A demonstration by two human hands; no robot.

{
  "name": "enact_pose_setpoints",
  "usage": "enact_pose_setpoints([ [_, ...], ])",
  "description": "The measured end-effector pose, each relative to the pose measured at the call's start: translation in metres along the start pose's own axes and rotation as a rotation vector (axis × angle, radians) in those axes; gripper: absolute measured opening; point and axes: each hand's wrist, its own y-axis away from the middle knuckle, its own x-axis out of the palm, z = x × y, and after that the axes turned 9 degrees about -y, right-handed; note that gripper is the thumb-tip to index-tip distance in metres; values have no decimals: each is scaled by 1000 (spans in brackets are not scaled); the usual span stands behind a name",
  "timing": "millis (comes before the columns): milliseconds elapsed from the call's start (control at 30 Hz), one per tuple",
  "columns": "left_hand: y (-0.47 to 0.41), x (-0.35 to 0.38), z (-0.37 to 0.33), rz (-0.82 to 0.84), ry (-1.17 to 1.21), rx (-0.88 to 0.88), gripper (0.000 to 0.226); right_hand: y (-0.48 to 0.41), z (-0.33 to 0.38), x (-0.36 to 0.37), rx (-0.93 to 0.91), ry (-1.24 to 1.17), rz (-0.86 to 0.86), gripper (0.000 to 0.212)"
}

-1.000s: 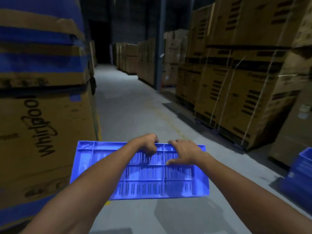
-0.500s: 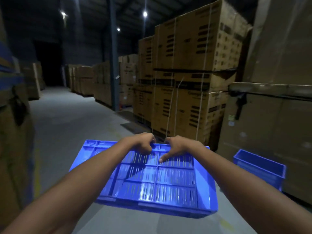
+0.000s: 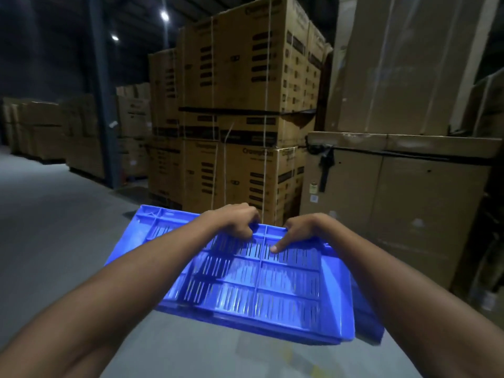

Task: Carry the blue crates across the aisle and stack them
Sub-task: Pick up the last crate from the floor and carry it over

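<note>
Mid-carry: a slotted blue plastic crate (image 3: 245, 274) held above the grey aisle floor (image 3: 54, 241).

Head view: the left hand (image 3: 234, 219) and right hand (image 3: 297, 231) both clench its far rim, underside up, tilted. A blue edge (image 3: 366, 317) under it, probably another crate, marks the stack by the brown cardboard cartons (image 3: 395, 214); next comes lowering squarely onto it.

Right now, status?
Left hand and right hand grip blue crate, slotted base up. Second crate partly hidden beneath. Cardboard boxes ahead.
</note>
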Motion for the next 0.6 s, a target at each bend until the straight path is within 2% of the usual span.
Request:
enact_pose_setpoints([
  [100, -77, -1, 18, 35, 6, 37, 49, -51, -18, -38, 14, -85, -37, 60],
  [233, -177, -5, 39, 227, 55, 57, 34, -114, -35, -84, -67, 28, -198, 40],
  [333, -240, 4, 49, 407, 175, 97, 28, -155, -54, -110, -107, 158, -290, 38],
  [400, -280, 16, 53, 458, 228, 123, 26, -181, -73, -126, -85, 262, -372, 44],
  [500, -340, 35, 55, 446, 300, 148, 34, -222, -102, -151, -64, 364, -483, 49],
  [600, -400, 42, 47, 335, 285, 172, 25, -265, -134, -182, -84, 410, -551, 56],
])
